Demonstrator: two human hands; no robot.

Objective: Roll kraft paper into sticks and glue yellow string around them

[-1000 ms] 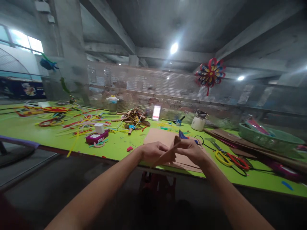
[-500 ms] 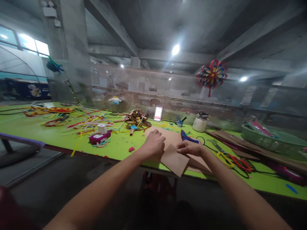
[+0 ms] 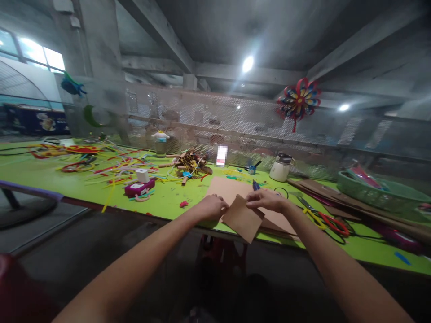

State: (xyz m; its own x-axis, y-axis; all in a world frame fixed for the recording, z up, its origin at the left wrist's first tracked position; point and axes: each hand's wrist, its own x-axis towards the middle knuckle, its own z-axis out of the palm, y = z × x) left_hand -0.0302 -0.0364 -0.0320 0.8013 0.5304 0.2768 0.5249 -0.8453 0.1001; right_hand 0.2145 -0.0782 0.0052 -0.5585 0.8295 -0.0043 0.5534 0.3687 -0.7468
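Note:
A small square brown cardboard piece [image 3: 243, 220] is tilted up at the table's front edge. My right hand [image 3: 267, 200] pinches it by its right upper edge, thumb and fingers closed. At its left side is my left hand [image 3: 211, 207], low over the table, with curled fingertips meeting the piece's edge; exactly what they grip is partly hidden. Beneath both hands lies a larger flat cardboard sheet [image 3: 224, 186]. A blue glue gun [image 3: 256, 185] rests just beyond my right hand, which covers most of it.
Yellow-handled scissors [image 3: 314, 218] and red-handled scissors [image 3: 333, 223] lie to the right, near a green basket [image 3: 377, 193] and stacked cardboard strips. A white jug [image 3: 280, 169] stands behind. At left are a purple box [image 3: 139, 187], a brown twig-like pile [image 3: 190, 163] and scattered colourful strips.
My left hand has come down and nearer to me, from above the large sheet to the small piece's left edge. The piece has tipped up slightly, still in my right hand.

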